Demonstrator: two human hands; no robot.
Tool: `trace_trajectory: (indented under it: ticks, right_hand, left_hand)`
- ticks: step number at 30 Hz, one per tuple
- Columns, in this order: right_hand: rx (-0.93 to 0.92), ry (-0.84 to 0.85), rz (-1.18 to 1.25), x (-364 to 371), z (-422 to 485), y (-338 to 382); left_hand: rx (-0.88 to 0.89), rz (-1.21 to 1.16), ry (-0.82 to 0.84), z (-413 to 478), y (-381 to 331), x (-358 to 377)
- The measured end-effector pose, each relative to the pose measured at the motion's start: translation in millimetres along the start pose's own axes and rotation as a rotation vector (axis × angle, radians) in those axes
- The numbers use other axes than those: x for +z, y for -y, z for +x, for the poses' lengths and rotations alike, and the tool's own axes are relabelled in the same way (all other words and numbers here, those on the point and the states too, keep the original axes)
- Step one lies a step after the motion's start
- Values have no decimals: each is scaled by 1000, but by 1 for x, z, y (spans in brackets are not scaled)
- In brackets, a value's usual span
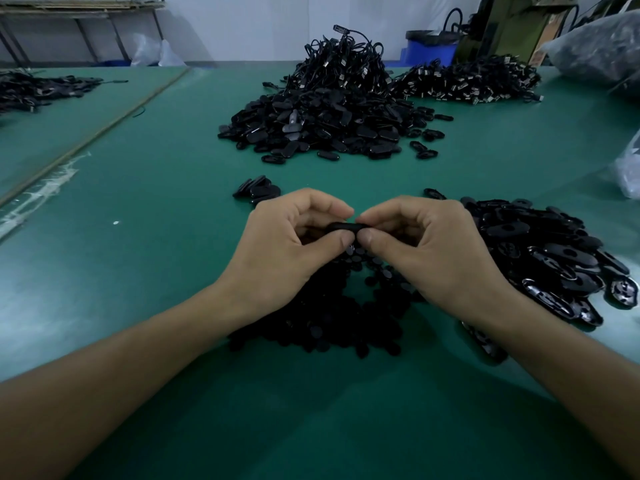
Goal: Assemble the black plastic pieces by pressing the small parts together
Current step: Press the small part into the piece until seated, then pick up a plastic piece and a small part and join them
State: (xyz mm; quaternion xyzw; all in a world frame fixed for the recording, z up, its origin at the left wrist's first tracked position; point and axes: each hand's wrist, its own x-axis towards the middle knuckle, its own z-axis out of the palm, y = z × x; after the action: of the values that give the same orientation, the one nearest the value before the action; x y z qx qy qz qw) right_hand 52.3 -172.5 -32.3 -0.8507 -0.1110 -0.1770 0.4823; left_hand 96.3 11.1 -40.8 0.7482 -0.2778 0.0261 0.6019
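Observation:
A small black oval plastic piece [343,227] is pinched between both hands just above the green table [138,237]. My left hand [284,247] grips its left end with thumb and curled fingers. My right hand [426,251] pinches its right end the same way, thumbs nearly touching. Under my hands lies a heap of small round black parts [332,323]. A pile of glossy black oval shells [547,258] sits right beside my right hand. A little stack of black pieces [258,191] lies just beyond my left hand.
A big mound of black oval pieces and cables [332,112] rises at the table's middle back, with another cable pile [471,83] to its right. More black parts [38,90] lie far left. Plastic bags [595,46] and a blue bin [431,50] stand at the back right.

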Motion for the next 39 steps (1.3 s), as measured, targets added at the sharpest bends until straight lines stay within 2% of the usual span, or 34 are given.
trace_trajectory:
  ticks: [14, 20, 28, 30, 33, 36, 39]
  right_hand:
    - [71, 22, -49, 0, 1, 6]
    - [99, -5, -49, 1, -1, 8]
    - [45, -5, -73, 2, -3, 4]
    - [11, -31, -220, 2, -3, 3]
    - [16, 4, -668, -5, -2, -1]
    - [150, 73, -1051, -16, -2, -5]
    - [309, 155, -1187, -22, -1, -6]
  left_hand:
    - [-73, -49, 11, 1, 1, 0]
    - [-58, 19, 27, 2, 0, -1]
    - [-21, 87, 11, 6, 2, -6]
    - [-8, 105, -43, 9, 6, -8]
    - [3, 167, -168, 16, 13, -19]
    - [-12, 228, -261, 25, 23, -34]
    - [-21, 291, -328, 32, 35, -47]
